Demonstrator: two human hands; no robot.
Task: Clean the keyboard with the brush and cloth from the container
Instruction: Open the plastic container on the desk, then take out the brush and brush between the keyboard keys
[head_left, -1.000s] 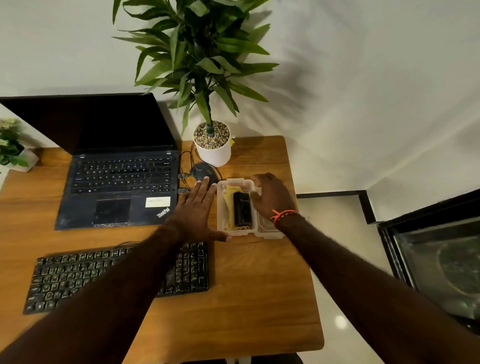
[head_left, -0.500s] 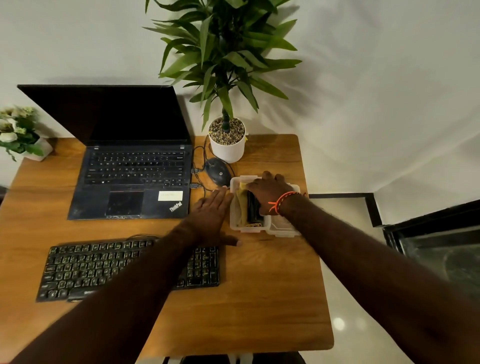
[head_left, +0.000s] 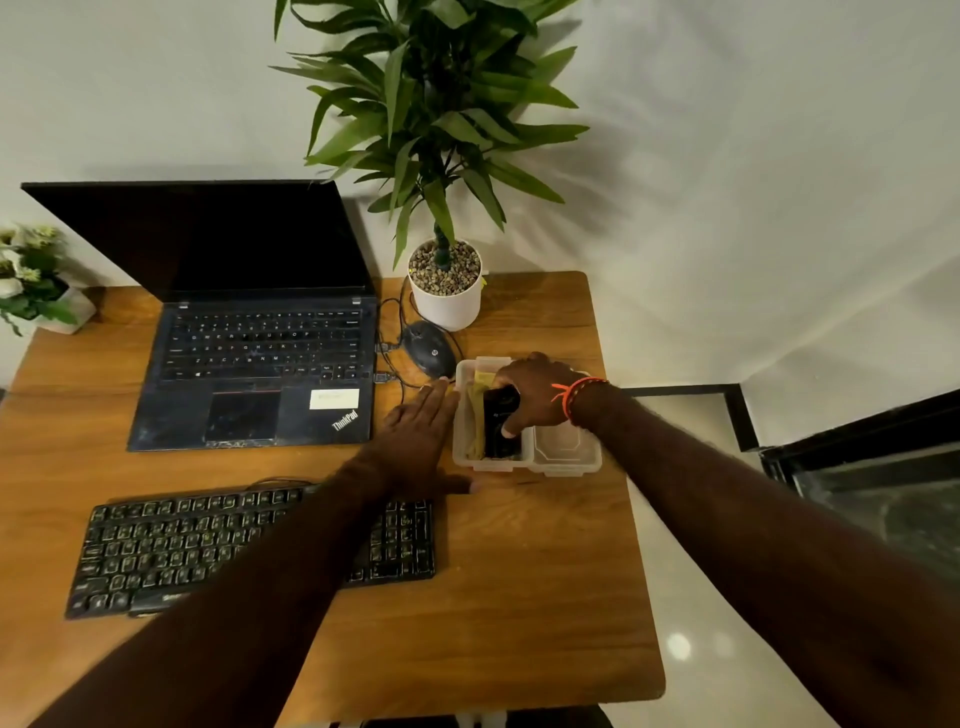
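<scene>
brush (head_left: 500, 422) in container (head_left: 563, 460), beside cloth (head_left: 474, 415) | right hand (head_left: 535, 389) grip curls round brush | left hand (head_left: 421, 436) flat, steadies container | brush seems light, stiff: hold its body

The right hand (head_left: 535, 389) hides the brush (head_left: 500, 423) top; flowers (head_left: 28, 280) cut off left.

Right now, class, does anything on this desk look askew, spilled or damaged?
Nothing is spilled or broken. The keyboard sits slightly askew to the desk edge, and the laptop palm rest looks scuffed or dusty near its front edge.
</scene>
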